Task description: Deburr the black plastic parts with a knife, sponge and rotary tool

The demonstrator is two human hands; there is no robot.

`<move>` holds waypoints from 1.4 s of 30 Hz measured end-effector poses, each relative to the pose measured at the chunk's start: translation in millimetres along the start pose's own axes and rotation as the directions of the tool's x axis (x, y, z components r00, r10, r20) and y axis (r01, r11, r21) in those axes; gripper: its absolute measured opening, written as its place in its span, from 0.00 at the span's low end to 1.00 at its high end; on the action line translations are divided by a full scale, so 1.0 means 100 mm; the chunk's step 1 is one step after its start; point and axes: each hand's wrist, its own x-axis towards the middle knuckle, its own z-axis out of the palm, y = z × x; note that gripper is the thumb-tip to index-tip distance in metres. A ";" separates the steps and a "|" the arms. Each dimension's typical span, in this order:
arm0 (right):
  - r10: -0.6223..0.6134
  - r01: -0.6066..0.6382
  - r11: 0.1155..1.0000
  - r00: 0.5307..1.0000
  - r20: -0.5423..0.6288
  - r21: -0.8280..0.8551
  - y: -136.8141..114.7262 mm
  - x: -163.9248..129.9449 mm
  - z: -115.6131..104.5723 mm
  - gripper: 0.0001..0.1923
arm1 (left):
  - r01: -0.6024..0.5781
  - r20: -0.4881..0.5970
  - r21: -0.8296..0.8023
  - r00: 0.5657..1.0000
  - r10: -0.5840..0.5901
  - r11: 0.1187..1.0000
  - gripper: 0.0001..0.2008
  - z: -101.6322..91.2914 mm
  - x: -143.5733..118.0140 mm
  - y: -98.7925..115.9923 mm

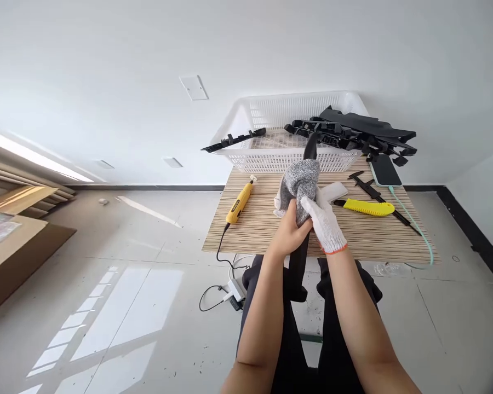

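A speckled grey cloth (303, 178) is bunched around the middle of a long black plastic strip (299, 262). The strip's far end shows above the cloth near the basket, and its near end reaches down toward my lap. My bare left hand (291, 232) is closed on the lower part of the cloth. Beside it my right hand (325, 221), in a white knitted glove with an orange cuff edge, presses the cloth from the right with its fingers closed. Part of the strip is hidden under the cloth and hands. White fabric (334, 191) lies just right of the cloth.
Behind, a white plastic basket (287, 160) holds several black plastic parts (361, 131). On the table (254, 238) lie a yellow corded rotary tool (239, 203), a yellow cutter (368, 207), a caliper (367, 189) and a phone (385, 171) with a green cable.
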 end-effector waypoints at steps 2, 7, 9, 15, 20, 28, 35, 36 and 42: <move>0.090 -0.087 0.994 0.995 -0.050 0.064 0.01 0.02 -0.04 0.31 | 0.028 0.087 -0.039 0.996 -0.024 0.999 0.16 -0.06 -0.03 0.02; 0.264 -0.226 0.940 0.956 -0.124 0.256 -0.12 0.00 -0.21 0.22 | 0.102 0.037 0.127 0.994 -0.107 0.987 0.14 -0.24 -0.08 0.00; 0.263 -0.212 0.917 0.958 -0.112 0.339 -0.15 -0.04 -0.30 0.22 | 0.076 -0.142 0.335 0.989 -0.029 0.939 0.12 -0.28 -0.06 -0.06; 0.254 -0.248 0.895 0.967 0.032 0.372 -0.13 -0.12 -0.38 0.23 | 0.099 -0.079 0.690 0.995 -0.060 0.717 0.20 -0.23 0.12 -0.27; 0.303 -0.295 0.855 0.952 0.051 0.426 -0.05 -0.09 -0.32 0.19 | 0.140 -0.345 0.689 0.926 0.152 0.711 0.21 -0.67 0.31 -0.15; 0.314 -0.339 0.867 0.941 0.126 0.366 -0.10 -0.13 -0.29 0.20 | 0.388 -0.351 0.762 0.920 -0.172 0.519 0.22 -1.12 0.31 -0.03; 0.290 -0.276 0.902 0.957 0.009 0.332 -0.06 -0.09 -0.22 0.16 | 0.283 -0.241 0.208 0.942 -0.232 0.936 0.26 0.10 -1.25 -0.04; 0.283 -0.264 0.905 0.959 -0.008 0.333 -0.04 -0.08 -0.21 0.17 | 0.300 -0.204 0.144 0.941 -0.268 0.943 0.29 0.26 -1.45 -0.05; 0.225 -0.163 0.922 0.964 -0.141 0.352 0.05 -0.08 -0.19 0.17 | 0.584 0.066 -0.303 0.801 -0.595 0.753 0.29 0.74 -1.91 -0.20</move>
